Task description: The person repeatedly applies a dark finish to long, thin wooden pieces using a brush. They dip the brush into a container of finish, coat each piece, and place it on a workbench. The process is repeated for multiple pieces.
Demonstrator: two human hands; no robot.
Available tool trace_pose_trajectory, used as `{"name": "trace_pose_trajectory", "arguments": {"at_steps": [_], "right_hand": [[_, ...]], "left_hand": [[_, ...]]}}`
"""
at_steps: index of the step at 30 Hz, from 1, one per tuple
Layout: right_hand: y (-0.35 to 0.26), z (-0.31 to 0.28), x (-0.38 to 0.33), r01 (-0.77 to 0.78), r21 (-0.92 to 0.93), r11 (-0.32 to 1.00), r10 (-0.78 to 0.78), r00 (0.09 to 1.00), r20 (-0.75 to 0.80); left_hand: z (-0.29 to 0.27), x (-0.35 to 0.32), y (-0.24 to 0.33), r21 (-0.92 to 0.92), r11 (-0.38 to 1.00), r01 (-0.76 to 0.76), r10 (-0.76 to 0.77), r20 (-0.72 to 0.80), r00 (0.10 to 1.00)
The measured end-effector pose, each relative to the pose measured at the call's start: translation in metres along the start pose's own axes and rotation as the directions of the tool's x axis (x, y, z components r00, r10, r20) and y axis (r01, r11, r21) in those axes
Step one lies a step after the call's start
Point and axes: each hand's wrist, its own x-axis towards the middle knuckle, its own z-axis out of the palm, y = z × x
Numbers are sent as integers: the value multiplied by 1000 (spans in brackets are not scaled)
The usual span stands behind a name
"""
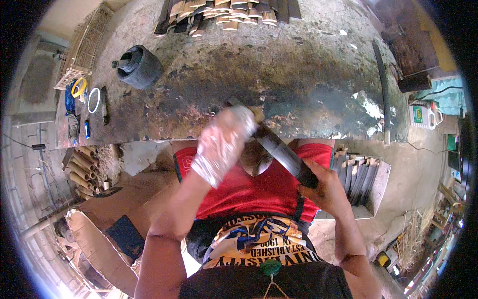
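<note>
A dark cylindrical tube (281, 152) with a grey band lies slanted over my lap, its upper end reaching the edge of the worn workbench (298, 65). My left hand (221, 144), in a translucent plastic glove, is closed over the tube's upper part, where a yellowish bit (257, 114) shows. My bare right hand (322, 188) grips the tube's lower end. A pale rounded piece (261, 162) sits under the tube between my hands; what it is I cannot tell.
On the bench stand a black round rubber object with a handle (139, 67), a yellow ring (78, 87), a white ring (93, 99) and stacked bamboo slats (229, 12). A long dark bar (383, 89) lies at its right. Bamboo pieces (356, 177) fill a box beside me.
</note>
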Motion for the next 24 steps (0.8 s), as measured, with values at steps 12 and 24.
{"name": "trace_pose_trajectory", "arguments": {"at_steps": [12, 24], "right_hand": [[-8, 3, -8, -78, -234, 969, 75, 997, -23], [18, -21, -13, -18, -192, 981, -37, 960, -278]], "left_hand": [[1, 1, 21, -345, 930, 128, -143, -17, 990], [-20, -25, -80, -956, 241, 170, -539, 14, 842]]}}
